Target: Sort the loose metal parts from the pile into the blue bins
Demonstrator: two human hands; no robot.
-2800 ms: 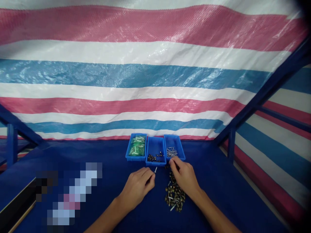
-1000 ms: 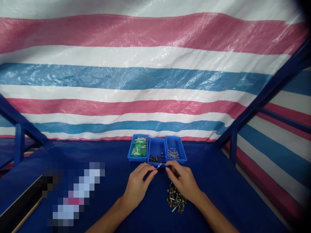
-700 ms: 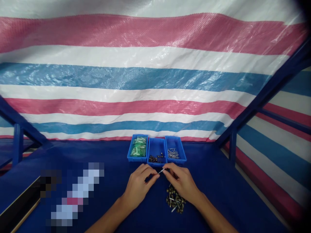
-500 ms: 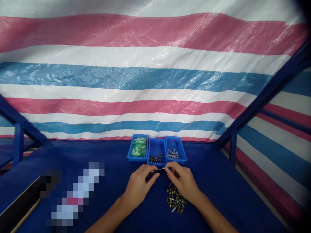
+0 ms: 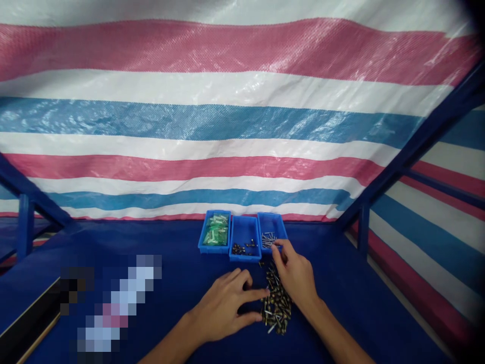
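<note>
My left hand (image 5: 223, 306) is low over the table, thumb and forefinger spread at the left side of a loose pile of small brass-and-steel fasteners (image 5: 278, 308). Its forefinger tip touches the pile, and nothing shows between the fingers. Farther up, my right hand (image 5: 297, 273) reaches to the front edge of the right blue bin (image 5: 271, 218), which holds thin silver screws or nails (image 5: 269, 239). Its thumb and forefinger look slightly apart at the rim, while the other fingers are mostly hidden.
The middle blue bin (image 5: 242, 226) holds small dark brass parts. In the left blue bin (image 5: 215, 248) lie clear-green plastic pieces. A black tray-like object (image 5: 28, 323) and a pixelated patch are at left. Blue frame posts and striped sheeting surround the table (image 5: 159, 303).
The hands have separated. My left hand has let go of the thin metal piece and come down to the pile; my right hand has moved forward to the right bin. The pile looks more exposed.
</note>
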